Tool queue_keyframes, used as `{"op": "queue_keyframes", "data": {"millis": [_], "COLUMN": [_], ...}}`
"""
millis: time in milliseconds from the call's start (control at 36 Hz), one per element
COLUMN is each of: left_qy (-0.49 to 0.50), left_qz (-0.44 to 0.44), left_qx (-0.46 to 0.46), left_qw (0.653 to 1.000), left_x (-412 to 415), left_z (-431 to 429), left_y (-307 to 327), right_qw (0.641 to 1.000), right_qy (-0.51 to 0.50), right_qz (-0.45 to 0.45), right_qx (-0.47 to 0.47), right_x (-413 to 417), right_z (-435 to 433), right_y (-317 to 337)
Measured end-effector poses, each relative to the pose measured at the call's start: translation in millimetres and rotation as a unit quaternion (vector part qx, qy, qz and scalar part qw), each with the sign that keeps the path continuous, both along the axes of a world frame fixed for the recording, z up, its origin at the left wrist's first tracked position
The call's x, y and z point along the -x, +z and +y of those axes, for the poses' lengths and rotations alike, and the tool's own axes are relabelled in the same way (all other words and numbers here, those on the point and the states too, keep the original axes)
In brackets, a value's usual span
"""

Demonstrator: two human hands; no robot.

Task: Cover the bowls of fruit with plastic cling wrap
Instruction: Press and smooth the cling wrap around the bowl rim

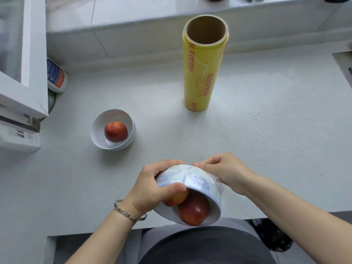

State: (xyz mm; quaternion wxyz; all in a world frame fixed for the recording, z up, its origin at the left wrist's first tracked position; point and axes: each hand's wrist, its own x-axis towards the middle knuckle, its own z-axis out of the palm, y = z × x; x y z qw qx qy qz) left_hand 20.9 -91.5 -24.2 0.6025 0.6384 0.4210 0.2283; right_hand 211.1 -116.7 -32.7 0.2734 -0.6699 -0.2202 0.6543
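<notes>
wrapped bowl tilted, 2 fruit | L grip + R grip clamped on it

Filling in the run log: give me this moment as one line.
left hand holds tilted patterned bowl | right hand presses cling wrap underneath | white bowl uncovered | cling wrap roll upright

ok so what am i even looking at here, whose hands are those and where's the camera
There is only one picture, from a camera worn on a person's head, looking down at a pale kitchen counter. No machine here: both bare hands are that person's own. The left hand, with a bracelet, and the right hand hold a patterned bowl tilted toward the camera, with fruit inside and cling wrap stretched over it. The right hand pinches the wrap against the bowl's outside. On the counter stand a yellow roll of cling wrap, upright, and a white bowl holding one red fruit, apparently not yet covered.
</notes>
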Motion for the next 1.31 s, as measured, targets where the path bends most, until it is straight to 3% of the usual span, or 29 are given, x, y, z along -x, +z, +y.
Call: {"op": "queue_keyframes", "data": {"millis": [111, 194, 278, 333, 389, 583, 722, 806, 861, 917, 972, 1056, 1194, 1306], "left_qy": [0.034, 0.048, 0.061, 0.079, 0.09, 0.094, 0.083, 0.085, 0.087, 0.088, 0.09, 0.088, 0.096, 0.085], "left_qz": [-0.008, 0.011, 0.032, 0.027, 0.022, 0.032, 0.067, 0.094, 0.109, 0.117, 0.115, 0.104, 0.103, 0.114], "left_qx": [0.0, -0.017, -0.025, -0.021, -0.016, -0.021, -0.01, -0.009, -0.007, -0.005, 0.0, 0.016, 0.039, 0.036], "left_qw": [0.999, 0.999, 0.997, 0.996, 0.996, 0.995, 0.994, 0.992, 0.99, 0.989, 0.989, 0.991, 0.989, 0.989], "left_x": [4, 6, 6, 4, 2, -4, -10, -11, -11, -11, -12, -13, -15, -15], "left_z": [0, 0, 0, 0, 0, 4, 6, 4, 4, 6, 6, 6, 2, 0], "left_y": [-3, -4, -6, -6, -5, -1, 2, -2, -4, -5, -4, -1, -2, -3], "right_qw": [0.997, 0.973, 0.957, 0.94, 0.917, 0.95, 0.95, 0.948, 0.942, 0.914, 0.882, 0.863, 0.875, 0.891], "right_qy": [-0.018, -0.086, 0.022, 0.17, 0.241, 0.229, 0.265, 0.264, 0.206, 0.218, 0.293, 0.348, 0.355, 0.376], "right_qz": [-0.059, -0.111, -0.069, -0.109, -0.16, -0.038, 0.047, -0.013, -0.033, -0.002, 0.001, -0.035, -0.038, -0.074], "right_qx": [-0.049, -0.184, -0.28, -0.274, -0.276, -0.209, -0.156, -0.179, -0.263, -0.342, -0.37, -0.365, -0.328, -0.243], "right_x": [-10, -22, -18, -9, -4, -6, -19, -28, -28, -23, -13, -2, 1, -7], "right_z": [-5, -7, -15, -22, -24, -5, 6, 14, 15, 11, 6, 6, 13, 15], "right_y": [-1, 17, 40, 40, 32, 26, 24, 32, 42, 47, 44, 32, 27, 21]}}
